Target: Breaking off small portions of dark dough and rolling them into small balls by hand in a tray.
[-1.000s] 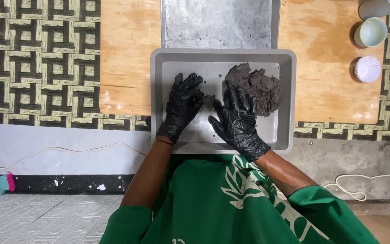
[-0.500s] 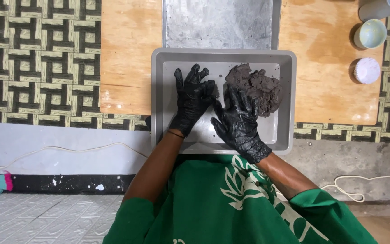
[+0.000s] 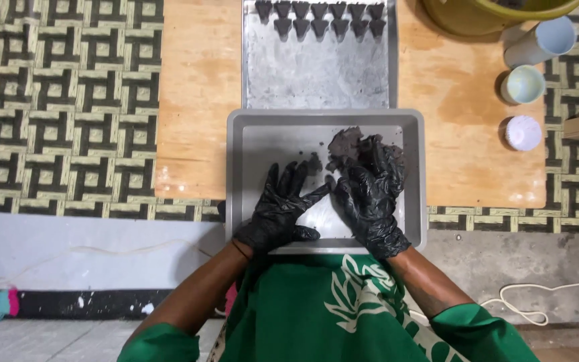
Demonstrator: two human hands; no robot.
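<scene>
At the bottom of the frame a green printed shirt (image 3: pixel 330 315) fills the foreground, and both forearms reach up into a shallow grey rectangular tray (image 3: pixel 249 144) at the centre. The left hand (image 3: pixel 279 211), in a black glove, lies flat on the tray floor near its lower edge, fingers (image 3: pixel 288 179) spread wide and holding nothing. Just to its right the black-gloved right hand (image 3: pixel 370 201) curls its fingers (image 3: pixel 387 161) over and into a dark grey lump of wet, clay-like material (image 3: pixel 348 146), which sits in the upper right part of the tray; small crumbs lie beside it. The soft lump could tear apart or smear across the tray if it is pulled one-handed, since the left hand gives it no support. Further up, a flat grey metal sheet (image 3: pixel 316 74) carries a row of small dark moulded cones (image 3: pixel 319 19) along its top edge, all on the pale wooden bench (image 3: pixel 196 100). At the upper right stand pale blue cups (image 3: pixel 523 85).
</scene>
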